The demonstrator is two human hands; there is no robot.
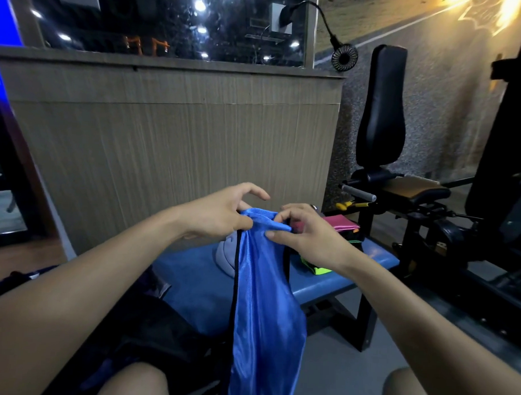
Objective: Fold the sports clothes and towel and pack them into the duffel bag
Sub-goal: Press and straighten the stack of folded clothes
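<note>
head view: wood-grain panel wall (pixel 173 129) fills 12 o'clock, matte, fine vertical streaks, with dark glossy glass above it. black padded gym machine (pixel 383 113) at 2 o'clock, tall smooth backrest, tan seat pad. blue padded bench (pixel 333 276) in the centre, flat vinyl-like top on black metal legs. dark bag (pixel 160 326) at 7 o'clock on the near end of the bench, soft and crumpled; cannot tell if it is the duffel. shiny blue garment (pixel 264 301) hangs from centre down toward 6 o'clock, satin-like sheen, long narrow drape, black trim along its left edge, top bunched into a roll. grey cloth (pixel 224 255) lies lumped on the bench just behind the garment. folded pile (pixel 341 229) at 3 o'clock of the hands on the far end of the bench: pink piece on top, black under it, neon green edge (pixel 316 268) lower down. small black clip fan (pixel 344 58) on a bent gooseneck at 1 o'clock.

left hand (pixel 223 213) comes in from 8 o'clock, thumb and lower fingers pinching the left end of the bunched top, index finger lifted free. right hand (pixel 305 231) comes in from 4 o'clock, fingers curled, pinching the right end of the same roll. both forearms bare, hands close together, garment held above the bench.
</note>
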